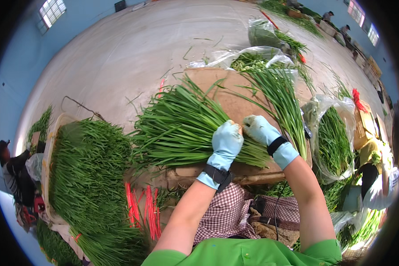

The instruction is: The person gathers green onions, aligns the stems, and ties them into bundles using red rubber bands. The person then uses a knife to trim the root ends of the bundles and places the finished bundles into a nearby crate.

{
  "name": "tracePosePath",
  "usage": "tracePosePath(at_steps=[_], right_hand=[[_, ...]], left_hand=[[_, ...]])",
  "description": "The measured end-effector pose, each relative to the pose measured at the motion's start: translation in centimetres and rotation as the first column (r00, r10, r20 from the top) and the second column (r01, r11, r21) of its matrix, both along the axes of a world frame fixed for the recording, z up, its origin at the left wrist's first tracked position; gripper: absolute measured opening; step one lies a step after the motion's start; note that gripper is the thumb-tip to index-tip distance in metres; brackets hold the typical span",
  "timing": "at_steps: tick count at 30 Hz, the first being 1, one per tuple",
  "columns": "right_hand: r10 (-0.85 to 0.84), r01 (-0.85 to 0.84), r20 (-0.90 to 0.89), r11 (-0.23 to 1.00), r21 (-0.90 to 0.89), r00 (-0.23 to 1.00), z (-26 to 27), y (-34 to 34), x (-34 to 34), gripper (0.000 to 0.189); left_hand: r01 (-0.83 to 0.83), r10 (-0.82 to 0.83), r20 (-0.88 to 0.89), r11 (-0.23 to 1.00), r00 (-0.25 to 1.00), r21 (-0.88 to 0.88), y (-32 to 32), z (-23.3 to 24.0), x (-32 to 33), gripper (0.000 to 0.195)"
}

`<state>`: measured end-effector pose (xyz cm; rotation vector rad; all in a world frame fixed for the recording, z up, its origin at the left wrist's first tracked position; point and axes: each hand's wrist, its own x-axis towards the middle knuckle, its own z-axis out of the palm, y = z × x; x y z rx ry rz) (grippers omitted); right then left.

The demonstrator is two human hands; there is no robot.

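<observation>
A large bunch of garlic chives [176,126] lies across a worn brown board [232,79], leaves fanned to the left and pale stem ends to the right. Over its stem part is my left hand [227,138], in a light blue glove with curled fingers. Close beside it, my right hand [259,129] is curled too, in a soiled glove. The fingertips nearly meet; a small reddish-orange spot shows between them. Whether a thin thing is pinched there is hidden. More loose chives [282,99] lie on the board's right side, by a dark-handled knife [307,130].
Left stands a pale crate [50,159] heaped with chives [89,166]. Red strips [149,209] lie nearer me. Plastic bags of greens [334,143] stand right and behind the board [262,55]. A person [15,173] sits far left; another [372,163] is at right.
</observation>
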<state>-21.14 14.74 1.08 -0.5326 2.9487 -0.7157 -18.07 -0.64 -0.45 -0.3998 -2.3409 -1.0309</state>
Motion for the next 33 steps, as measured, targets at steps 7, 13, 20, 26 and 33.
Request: tracePosePath(at_steps=[7,13,20,26,33], right_hand=[[-0.149,0.166,0.127,0.977,-0.136,0.981,0.3,-1.6,1.4,0.016],[-0.186,0.178,-0.055,0.977,-0.116,0.981,-0.3,-1.3,2.6,0.011],[0.135,-0.039,-0.289,0.948,0.315,0.948,2.2,-2.8,5.4,0.011],[0.087,-0.091,-0.169,0.996,-0.016,0.982,3.0,-1.0,4.4,0.019],[0.211,0.251,0.588,0.756,-0.604,0.781,0.2,1.1,-0.1,0.043]], left_hand=[[0.030,-0.036,-0.084,0.997,0.996,-0.068,-0.6,-1.0,0.1,0.011],[0.048,-0.065,0.105,0.987,0.992,0.154,-1.0,-1.1,0.2,0.014],[0.395,-0.211,0.633,0.904,0.745,-0.163,-1.8,3.8,-4.4,0.019],[0.605,-0.328,0.705,0.775,0.629,-0.179,-1.4,2.9,-7.4,0.031],[0.495,-0.344,0.676,0.868,0.652,-0.036,-2.1,1.4,-7.1,0.053]])
